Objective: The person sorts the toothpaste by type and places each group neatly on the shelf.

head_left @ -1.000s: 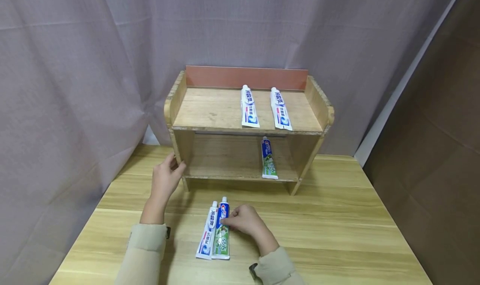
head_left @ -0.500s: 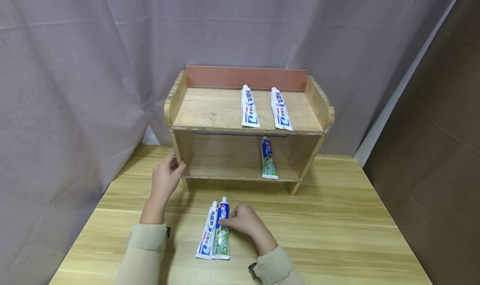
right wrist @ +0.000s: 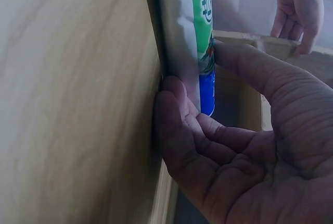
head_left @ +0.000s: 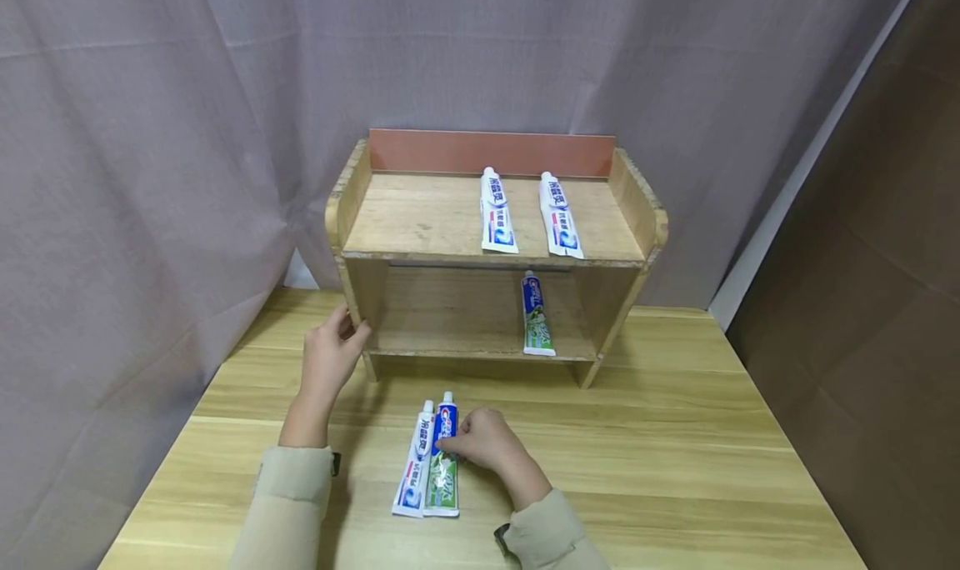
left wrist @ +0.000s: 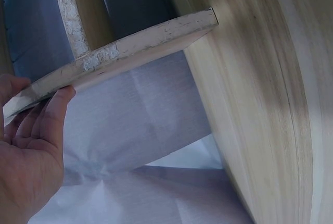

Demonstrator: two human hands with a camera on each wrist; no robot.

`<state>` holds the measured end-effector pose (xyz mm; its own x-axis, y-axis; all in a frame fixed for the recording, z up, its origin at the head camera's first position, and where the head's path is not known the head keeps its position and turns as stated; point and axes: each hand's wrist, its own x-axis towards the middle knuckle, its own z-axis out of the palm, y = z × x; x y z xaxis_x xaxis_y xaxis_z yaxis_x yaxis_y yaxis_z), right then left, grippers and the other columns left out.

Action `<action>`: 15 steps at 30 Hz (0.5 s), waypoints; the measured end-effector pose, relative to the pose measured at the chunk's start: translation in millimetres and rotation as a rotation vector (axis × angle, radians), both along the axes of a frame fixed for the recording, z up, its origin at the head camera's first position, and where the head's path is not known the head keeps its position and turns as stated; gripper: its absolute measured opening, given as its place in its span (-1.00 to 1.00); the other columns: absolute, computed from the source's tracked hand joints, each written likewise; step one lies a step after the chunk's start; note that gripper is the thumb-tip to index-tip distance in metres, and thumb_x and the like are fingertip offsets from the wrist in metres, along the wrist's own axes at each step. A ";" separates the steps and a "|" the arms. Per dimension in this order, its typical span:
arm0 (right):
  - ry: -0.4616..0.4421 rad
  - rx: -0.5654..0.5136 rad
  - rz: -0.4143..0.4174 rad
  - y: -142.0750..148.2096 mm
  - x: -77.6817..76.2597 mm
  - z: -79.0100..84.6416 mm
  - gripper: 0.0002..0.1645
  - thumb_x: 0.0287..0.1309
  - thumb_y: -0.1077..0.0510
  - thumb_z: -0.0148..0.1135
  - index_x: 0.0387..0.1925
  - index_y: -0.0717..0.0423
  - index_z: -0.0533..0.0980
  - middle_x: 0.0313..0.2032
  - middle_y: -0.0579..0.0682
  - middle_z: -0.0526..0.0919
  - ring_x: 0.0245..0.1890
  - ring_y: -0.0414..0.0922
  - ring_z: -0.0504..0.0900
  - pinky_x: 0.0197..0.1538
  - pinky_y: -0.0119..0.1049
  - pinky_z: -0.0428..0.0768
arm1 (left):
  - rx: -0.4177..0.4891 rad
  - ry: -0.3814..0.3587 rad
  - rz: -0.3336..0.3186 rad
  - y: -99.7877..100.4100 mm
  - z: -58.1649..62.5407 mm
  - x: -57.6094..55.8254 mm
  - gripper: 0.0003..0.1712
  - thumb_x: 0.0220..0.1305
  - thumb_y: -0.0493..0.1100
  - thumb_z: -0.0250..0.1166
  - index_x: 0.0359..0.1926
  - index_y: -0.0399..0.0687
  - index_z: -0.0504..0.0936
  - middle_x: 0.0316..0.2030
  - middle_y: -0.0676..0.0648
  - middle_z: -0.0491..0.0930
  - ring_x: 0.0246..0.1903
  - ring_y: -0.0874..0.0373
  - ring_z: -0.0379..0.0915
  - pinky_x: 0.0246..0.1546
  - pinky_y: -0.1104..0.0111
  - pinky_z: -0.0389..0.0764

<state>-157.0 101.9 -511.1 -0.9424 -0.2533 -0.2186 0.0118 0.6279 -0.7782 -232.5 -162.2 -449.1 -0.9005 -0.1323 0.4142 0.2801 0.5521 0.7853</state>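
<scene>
My left hand [head_left: 330, 357] grips the left side panel of a small two-tier wooden shelf [head_left: 420, 220]. Thumb and fingers lie on opposite faces of that panel [left wrist: 145, 41] in the left wrist view. In front of the shelf, my right hand [head_left: 491, 443] pinches a blue-and-green toothpaste tube [head_left: 442, 485] that lies on the table. The right wrist view shows the thumb on its printed face and curled fingers [right wrist: 171, 130] at its other side, low by the tabletop. A white-and-blue toothpaste tube [head_left: 412, 474] lies against its left side, cap toward the shelf.
Two white toothpaste tubes [head_left: 498, 212] [head_left: 561, 216] lie on the upper tier. Another blue-and-green tube [head_left: 537, 316] rests toward the right of the lower tier. A grey curtain [head_left: 480, 53] hangs behind the wooden table [head_left: 675, 453], with a brown panel [head_left: 862, 245] at right.
The right thumb has slid slightly left over the blue-and-green toothpaste tube. The left hand keeps its place on the shelf, and the tubes lie where they were.
</scene>
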 end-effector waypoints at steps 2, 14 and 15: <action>-0.002 -0.002 0.003 -0.6 0.0 0.4 -0.41 0.03 -0.07 0.51 -0.84 -0.06 0.33 -0.83 -0.23 0.30 -0.80 -0.28 0.21 -0.74 -0.49 0.14 | 0.007 -0.003 0.000 0.1 -0.3 -0.2 -0.60 0.34 -0.23 0.29 0.19 -0.14 0.59 0.01 -0.36 0.64 -0.06 -0.23 0.68 -0.08 0.14 0.74; -0.046 0.028 0.001 -3.3 -2.8 -0.3 -0.45 0.03 -0.03 0.51 -0.80 -0.03 0.35 -0.80 -0.20 0.32 -0.79 -0.26 0.22 -0.74 -0.48 0.16 | 0.011 0.000 0.007 0.5 -0.8 -0.1 -0.61 0.34 -0.24 0.30 0.18 -0.15 0.59 0.00 -0.37 0.65 -0.07 -0.23 0.68 -0.08 0.14 0.74; -0.050 0.031 0.000 -3.5 -2.8 -0.2 -0.45 0.03 -0.03 0.51 -0.80 -0.03 0.35 -0.79 -0.20 0.32 -0.78 -0.26 0.23 -0.74 -0.48 0.17 | 0.011 -0.001 0.007 0.7 -0.8 -0.1 -0.60 0.34 -0.23 0.30 0.18 -0.14 0.59 0.00 -0.36 0.65 -0.07 -0.22 0.68 -0.08 0.15 0.74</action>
